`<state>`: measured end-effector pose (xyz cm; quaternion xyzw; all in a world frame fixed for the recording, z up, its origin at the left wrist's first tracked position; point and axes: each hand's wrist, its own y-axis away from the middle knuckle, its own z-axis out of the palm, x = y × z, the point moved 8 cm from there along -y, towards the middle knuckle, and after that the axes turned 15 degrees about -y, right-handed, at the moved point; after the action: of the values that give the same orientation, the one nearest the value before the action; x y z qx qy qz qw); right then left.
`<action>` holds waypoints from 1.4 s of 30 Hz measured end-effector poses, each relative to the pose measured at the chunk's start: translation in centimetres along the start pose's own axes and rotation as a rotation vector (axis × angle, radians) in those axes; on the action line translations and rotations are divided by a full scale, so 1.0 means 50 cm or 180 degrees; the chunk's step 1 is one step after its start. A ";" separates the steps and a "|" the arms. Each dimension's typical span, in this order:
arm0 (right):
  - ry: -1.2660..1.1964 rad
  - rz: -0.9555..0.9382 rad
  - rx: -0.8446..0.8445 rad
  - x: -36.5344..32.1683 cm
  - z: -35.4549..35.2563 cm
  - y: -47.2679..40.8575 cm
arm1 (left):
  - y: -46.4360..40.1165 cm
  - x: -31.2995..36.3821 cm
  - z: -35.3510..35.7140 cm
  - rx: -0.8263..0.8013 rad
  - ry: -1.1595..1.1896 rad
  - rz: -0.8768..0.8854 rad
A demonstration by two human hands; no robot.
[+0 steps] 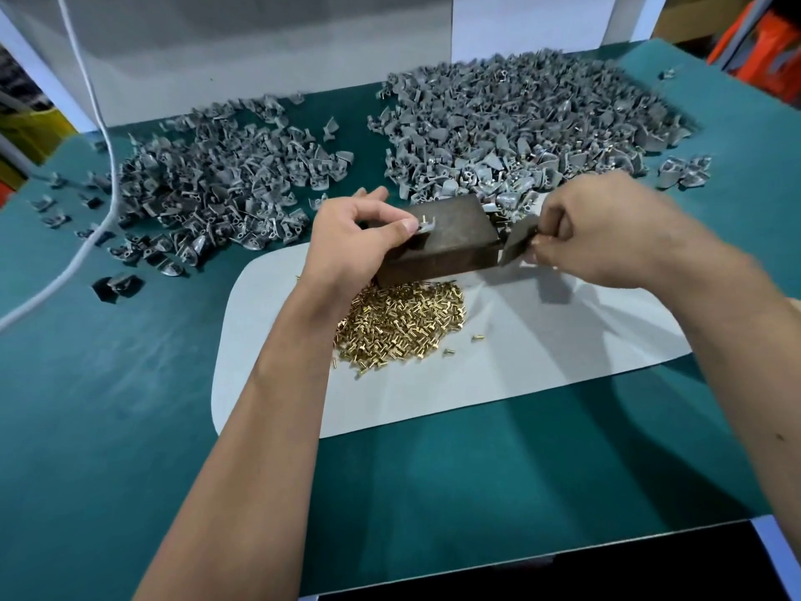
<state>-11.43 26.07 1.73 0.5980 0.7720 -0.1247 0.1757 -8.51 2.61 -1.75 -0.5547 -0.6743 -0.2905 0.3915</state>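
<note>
A dark brown block sits on a white sheet in the middle of the green table. My left hand pinches a small grey metal part with a brass rivet standing in it, held against the block's top left. My right hand grips a dark flat plate at the block's right end. A heap of brass rivets lies on the sheet just below the block.
Two large heaps of grey metal parts lie at the back, one on the left and one on the right. A white cable runs down the left side. A white wall panel stands behind.
</note>
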 end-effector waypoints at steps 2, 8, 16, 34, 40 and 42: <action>0.0119 0.0069 -0.0068 0.000 0.013 0.004 | -0.002 0.000 0.001 0.0024 -0.0058 0.0017; -0.0223 -0.0139 0.0255 -0.030 -0.008 -0.009 | -0.004 -0.002 0.002 0.0077 -0.0155 0.0047; -0.0614 -0.1560 0.0159 -0.168 0.048 -0.006 | 0.001 0.024 0.010 0.0057 -0.0101 0.0433; -0.0469 -0.0302 0.0842 -0.117 0.014 -0.194 | -0.045 -0.115 -0.139 0.1445 -0.1884 -0.0196; -0.0562 -0.0582 0.0904 -0.208 0.024 -0.174 | -0.033 -0.109 -0.160 0.1669 -0.1821 -0.0144; -0.0572 -0.0980 0.0499 -0.271 0.058 -0.152 | -0.031 -0.108 -0.161 0.1676 -0.1809 -0.0128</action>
<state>-15.42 11.03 4.66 0.4711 0.8235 -0.2627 0.1756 -7.93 -7.21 -2.05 -0.4802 -0.8181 0.0503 0.3123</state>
